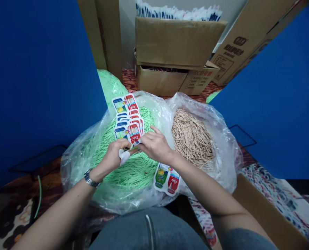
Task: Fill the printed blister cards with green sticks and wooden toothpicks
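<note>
Grip of the left hand clamped one white wrapper above one bag of green sticks; the right hand hid its hold. At least four packets overlapped toward the bag's far edge; one single packet lay near right.

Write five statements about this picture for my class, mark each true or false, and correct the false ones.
1. The left hand and right hand are both at the printed cards, over the green sticks. True.
2. The tan sticks lie to the left of the green sticks. False: the tan sticks lie to the right.
3. A separate card shows beside the right forearm. True.
4. The metal wristband is on the right wrist. False: it is on the left wrist.
5. The upper cardboard box is sealed shut. False: it is open, with blue-and-white packs standing out of its top.
</note>
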Available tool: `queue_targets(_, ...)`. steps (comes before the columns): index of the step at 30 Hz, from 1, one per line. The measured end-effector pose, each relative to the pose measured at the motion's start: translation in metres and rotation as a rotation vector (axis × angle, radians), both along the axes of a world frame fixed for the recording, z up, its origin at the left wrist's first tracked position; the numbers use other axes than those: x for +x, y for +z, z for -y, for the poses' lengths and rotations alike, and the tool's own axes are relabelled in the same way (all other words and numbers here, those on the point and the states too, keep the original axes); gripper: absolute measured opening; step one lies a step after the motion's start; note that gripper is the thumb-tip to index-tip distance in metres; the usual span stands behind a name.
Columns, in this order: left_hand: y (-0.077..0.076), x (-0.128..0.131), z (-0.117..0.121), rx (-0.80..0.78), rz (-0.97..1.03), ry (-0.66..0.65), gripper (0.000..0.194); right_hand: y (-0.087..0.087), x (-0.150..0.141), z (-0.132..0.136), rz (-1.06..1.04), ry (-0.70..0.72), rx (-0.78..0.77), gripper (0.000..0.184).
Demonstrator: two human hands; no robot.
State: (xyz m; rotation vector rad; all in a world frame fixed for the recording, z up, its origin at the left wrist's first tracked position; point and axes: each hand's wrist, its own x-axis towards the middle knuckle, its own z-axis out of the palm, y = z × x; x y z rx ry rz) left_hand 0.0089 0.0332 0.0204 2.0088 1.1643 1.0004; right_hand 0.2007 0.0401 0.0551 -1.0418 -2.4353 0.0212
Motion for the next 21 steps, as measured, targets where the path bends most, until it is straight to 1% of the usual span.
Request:
queue_targets(1,-0.002,-0.003,0.000,0.025,-0.014,0.028,0.028,0.000,0.000,0.003,-0.033,-0.002,0.012,0.021)
queue_targets(2,-0.004,-0.006,-0.001,0.042,-0.026,0.047,0.027,-0.001,0.000,0.008,-0.077,-0.023,0.027,0.021)
queue_targets(4,-0.008,-0.013,-0.001,0.038,-0.010,0.100,0.026,-0.008,0.002,0.017,-0.152,-0.088,0.048,0.029)
queue_targets(5,-0.010,-0.016,-0.001,0.018,0.010,0.129,0.026,-0.014,0.003,0.021,-0.147,-0.102,0.035,0.030)
queue_targets(7,-0.012,-0.021,-0.001,-0.028,0.049,0.176,0.030,-0.031,0.003,0.031,-0.010,-0.050,-0.057,0.026)
queue_targets(9,-0.012,-0.023,-0.001,-0.059,0.088,0.202,0.034,-0.052,0.001,0.039,0.239,0.022,-0.206,0.024)
queue_targets(11,-0.011,-0.023,0.000,-0.072,0.118,0.209,0.036,-0.071,-0.003,0.047,0.449,0.035,-0.333,0.026)
queue_targets(12,-0.011,-0.023,0.000,-0.074,0.126,0.211,0.037,-0.078,-0.005,0.050,0.510,0.028,-0.375,0.027)
queue_targets(14,-0.010,-0.021,0.001,-0.071,0.133,0.217,0.039,-0.089,-0.009,0.055,0.558,0.017,-0.413,0.026)
queue_targets(17,-0.009,-0.017,0.002,-0.075,0.146,0.217,0.041,-0.094,-0.012,0.056,0.544,0.022,-0.412,0.021)
queue_targets(21,-0.009,-0.016,0.002,-0.085,0.154,0.218,0.042,-0.091,-0.017,0.050,0.504,0.011,-0.360,0.023)
